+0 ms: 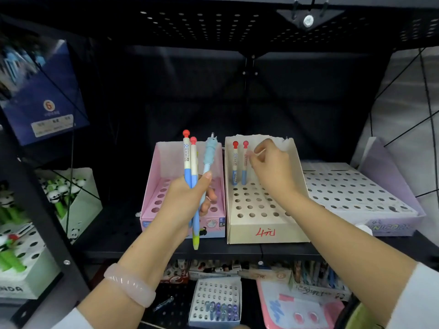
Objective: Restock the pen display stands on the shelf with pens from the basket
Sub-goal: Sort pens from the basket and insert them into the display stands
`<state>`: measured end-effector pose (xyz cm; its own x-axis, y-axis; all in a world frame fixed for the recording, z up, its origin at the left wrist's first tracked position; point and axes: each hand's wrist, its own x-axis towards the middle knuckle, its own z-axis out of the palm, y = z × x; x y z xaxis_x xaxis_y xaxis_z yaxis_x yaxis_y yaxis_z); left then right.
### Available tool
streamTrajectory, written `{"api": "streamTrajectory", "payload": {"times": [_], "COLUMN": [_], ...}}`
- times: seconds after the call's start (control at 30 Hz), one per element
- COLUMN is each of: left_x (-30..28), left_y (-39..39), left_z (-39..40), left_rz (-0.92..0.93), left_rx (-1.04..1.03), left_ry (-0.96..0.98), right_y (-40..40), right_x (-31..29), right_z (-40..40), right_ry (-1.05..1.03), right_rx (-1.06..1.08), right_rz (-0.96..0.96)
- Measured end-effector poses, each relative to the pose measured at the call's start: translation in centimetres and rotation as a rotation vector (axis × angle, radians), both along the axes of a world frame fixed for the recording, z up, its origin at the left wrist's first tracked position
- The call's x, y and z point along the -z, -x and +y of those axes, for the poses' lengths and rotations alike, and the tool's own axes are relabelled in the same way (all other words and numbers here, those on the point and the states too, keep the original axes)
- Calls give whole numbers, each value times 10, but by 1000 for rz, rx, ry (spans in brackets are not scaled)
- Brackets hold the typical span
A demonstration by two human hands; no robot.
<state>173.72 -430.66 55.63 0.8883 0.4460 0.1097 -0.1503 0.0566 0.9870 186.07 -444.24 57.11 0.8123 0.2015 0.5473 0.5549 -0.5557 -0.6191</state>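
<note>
My left hand (pixel 187 198) grips a bunch of three pens (pixel 193 162) upright in front of the pink display stand (pixel 152 186); two have red round caps and one has a light blue figure top. My right hand (pixel 273 167) hovers over the beige display stand (pixel 256 224), fingers loosely curled beside two red-capped pens (pixel 240 162) that stand in its back row of holes. I cannot tell whether the fingertips touch the nearer pen. The basket is not clearly in view.
A lilac display stand (pixel 356 193) with bare holes sits at the right of the black shelf (pixel 213 250). Panda pen stands (pixel 59 193) fill the left shelving. A small white holed stand (pixel 216 300) and packaged goods lie on the shelf below.
</note>
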Motion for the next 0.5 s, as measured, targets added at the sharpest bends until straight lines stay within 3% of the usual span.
{"api": "streamTrajectory", "payload": {"times": [0.07, 0.2, 0.37, 0.5], "left_x": [0, -2, -6, -9], "left_y": [0, 2, 5, 0], "left_z": [-1, -4, -9, -30], "left_rz": [-8, -7, 8, -14], "left_rx": [3, 22, 77, 161], "left_ry": [-15, -4, 10, 42], "right_y": [16, 46, 50, 50], "right_x": [-13, -29, -31, -31], "right_z": [4, 18, 16, 3], "right_ry": [-194, -328, -380, -402], "right_rx": [-134, -520, -578, -566], "right_rz": [61, 465, 602, 588]}}
